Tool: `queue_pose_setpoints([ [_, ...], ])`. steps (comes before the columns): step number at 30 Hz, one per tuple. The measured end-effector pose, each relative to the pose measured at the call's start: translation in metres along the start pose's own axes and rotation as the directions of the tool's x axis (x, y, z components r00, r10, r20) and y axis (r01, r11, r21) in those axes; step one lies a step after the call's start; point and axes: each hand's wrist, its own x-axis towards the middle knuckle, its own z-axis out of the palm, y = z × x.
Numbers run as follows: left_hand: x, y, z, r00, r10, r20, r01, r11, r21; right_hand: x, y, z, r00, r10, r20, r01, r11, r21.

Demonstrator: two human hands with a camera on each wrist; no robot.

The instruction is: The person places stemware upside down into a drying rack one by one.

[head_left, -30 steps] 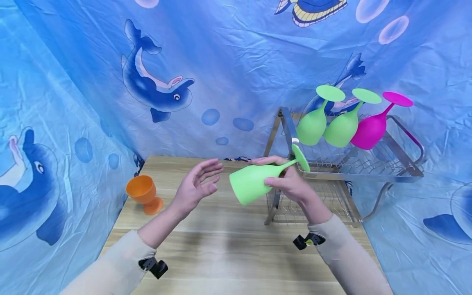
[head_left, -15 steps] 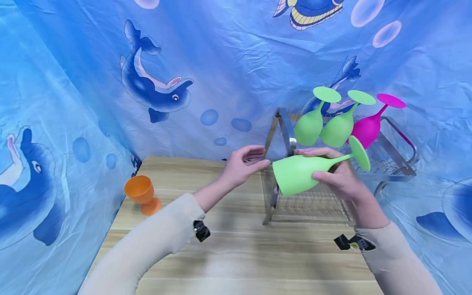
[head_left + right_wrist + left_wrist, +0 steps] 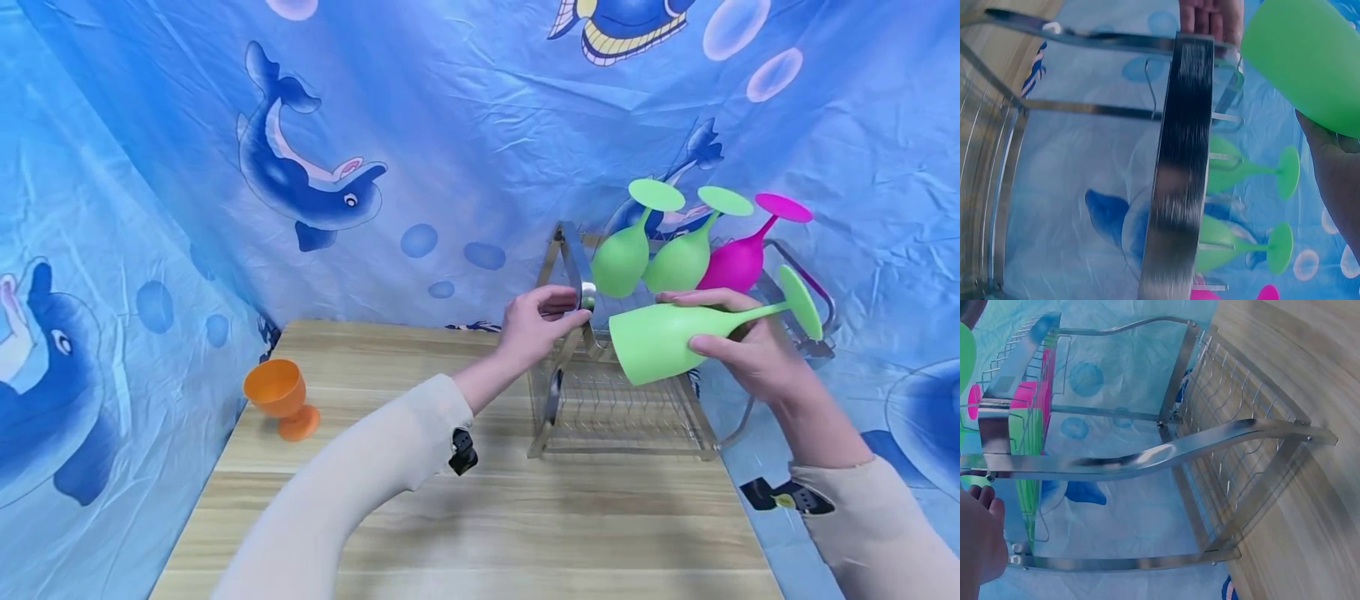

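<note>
My right hand (image 3: 757, 354) holds a green goblet (image 3: 652, 337) around the lower stem and bowl. The goblet lies nearly sideways in front of the rack's upper tier, mouth to the left and foot to the right. With thumb and fingers, my left hand (image 3: 528, 325) grips the upper left side frame of a two-tier metal dish rack (image 3: 622, 452); its fingertips (image 3: 988, 495) meet the bar in the left wrist view. On the upper tier, two green goblets (image 3: 621, 260) and a magenta goblet (image 3: 735, 265) stand upside down, feet up.
An orange goblet (image 3: 276, 390) stands upright at the left side of the wooden table (image 3: 420, 517). The rack's lower wire tier (image 3: 630, 404) sits close to the tabletop. A blue curtain (image 3: 450, 150) with dolphins closes in the back and sides.
Both hands have moved right. My left hand has come from over the table to the rack's frame. The green goblet in my right hand has turned nearer to level.
</note>
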Motion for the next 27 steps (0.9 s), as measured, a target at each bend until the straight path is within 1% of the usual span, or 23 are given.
queue_pose_setpoints([
  [4,0.001,-0.003,0.007,0.998,0.011,-0.055,-0.008,0.998,0.069,-0.001,-0.005,-0.012,0.999,0.024,-0.022,-0.024,0.999,-0.026],
  [7,0.002,-0.004,0.009,0.997,0.029,-0.073,-0.021,0.994,0.105,-0.002,-0.009,-0.020,0.997,0.054,-0.061,-0.058,0.996,-0.064],
  [9,0.002,-0.004,0.010,0.997,0.034,-0.076,-0.025,0.993,0.116,-0.002,-0.012,-0.026,0.994,0.066,-0.091,-0.072,0.995,-0.067],
  [13,0.001,-0.003,0.011,0.997,0.037,-0.067,-0.028,0.992,0.120,-0.002,-0.023,-0.041,0.991,0.056,-0.119,-0.057,0.998,-0.002],
  [14,0.001,-0.003,0.012,0.997,0.038,-0.064,-0.030,0.992,0.119,-0.002,-0.026,-0.045,0.992,0.042,-0.118,-0.041,0.999,0.009],
  [16,0.001,-0.003,0.012,0.998,0.036,-0.057,-0.029,0.993,0.115,0.001,-0.035,-0.052,0.991,0.037,-0.131,-0.041,0.999,-0.030],
  [17,0.001,-0.003,0.012,0.998,0.036,-0.055,-0.030,0.993,0.115,0.003,-0.040,-0.055,0.990,0.035,-0.138,-0.044,0.997,-0.065],
  [18,0.000,-0.003,0.012,0.998,0.037,-0.055,-0.030,0.993,0.115,0.004,-0.045,-0.059,0.987,0.042,-0.153,-0.059,0.992,-0.113],
  [19,0.000,-0.003,0.012,0.998,0.035,-0.056,-0.029,0.993,0.114,0.006,-0.050,-0.062,0.985,0.049,-0.165,-0.080,0.979,-0.188],
  [20,0.000,-0.003,0.011,0.998,0.035,-0.056,-0.028,0.993,0.118,0.008,-0.054,-0.066,0.982,0.057,-0.179,-0.108,0.952,-0.285],
  [22,-0.001,-0.002,0.011,0.998,0.034,-0.057,-0.027,0.992,0.124,0.012,-0.061,-0.075,0.976,0.075,-0.205,-0.165,0.869,-0.466],
  [23,-0.001,-0.002,0.010,0.998,0.032,-0.057,-0.025,0.992,0.126,0.013,-0.063,-0.080,0.971,0.089,-0.221,-0.198,0.816,-0.543],
  [24,-0.001,-0.002,0.010,0.998,0.031,-0.056,-0.023,0.991,0.129,0.014,-0.066,-0.085,0.966,0.101,-0.237,-0.230,0.753,-0.616],
  [25,-0.002,-0.002,0.010,0.998,0.030,-0.054,-0.023,0.991,0.131,0.015,-0.067,-0.091,0.961,0.112,-0.253,-0.259,0.689,-0.677],
  [26,-0.002,-0.002,0.009,0.998,0.030,-0.052,-0.023,0.991,0.135,0.016,-0.068,-0.097,0.956,0.123,-0.268,-0.282,0.642,-0.713],
  [27,-0.002,-0.002,0.009,0.998,0.030,-0.051,-0.023,0.991,0.136,0.017,-0.068,-0.103,0.951,0.134,-0.280,-0.301,0.617,-0.727],
])
